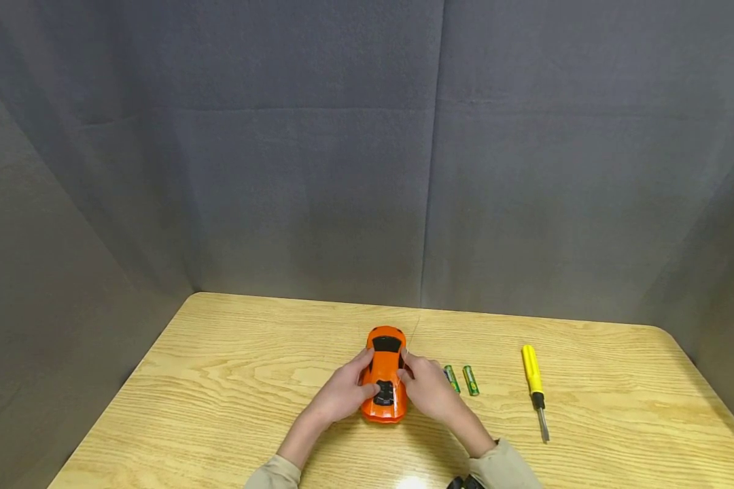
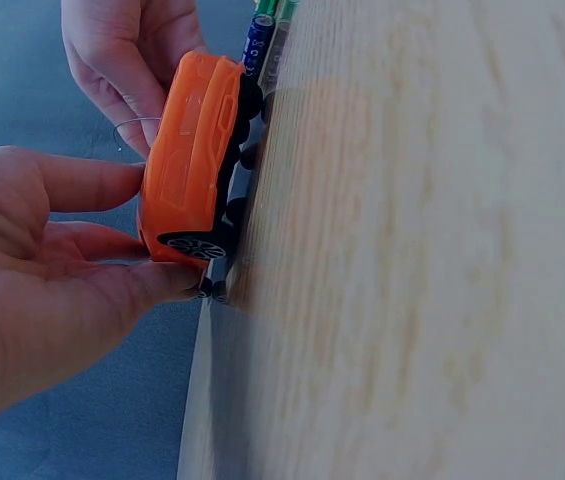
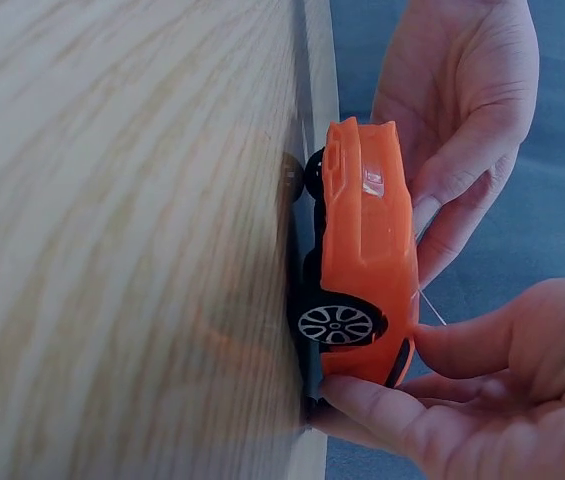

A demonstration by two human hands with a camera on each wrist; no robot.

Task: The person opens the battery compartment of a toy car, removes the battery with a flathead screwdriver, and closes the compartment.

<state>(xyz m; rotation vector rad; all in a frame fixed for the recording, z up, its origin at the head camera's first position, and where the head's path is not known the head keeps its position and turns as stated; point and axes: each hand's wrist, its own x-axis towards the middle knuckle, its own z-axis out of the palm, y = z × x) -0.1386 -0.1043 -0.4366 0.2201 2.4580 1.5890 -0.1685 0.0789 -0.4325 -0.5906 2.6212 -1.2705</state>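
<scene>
Both hands, left (image 1: 345,394) and right (image 1: 427,388), grip the car (image 1: 385,384) on the worktop (image 1: 220,394); 2 batteries (image 1: 461,379) lie beside.

Two green batteries (image 1: 461,379), yellow screwdriver (image 1: 534,382), wooden table (image 1: 220,380).

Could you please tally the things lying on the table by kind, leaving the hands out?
Orange toy car: 1
Green batteries: 2
Yellow-handled screwdriver: 1
Total: 4
</scene>
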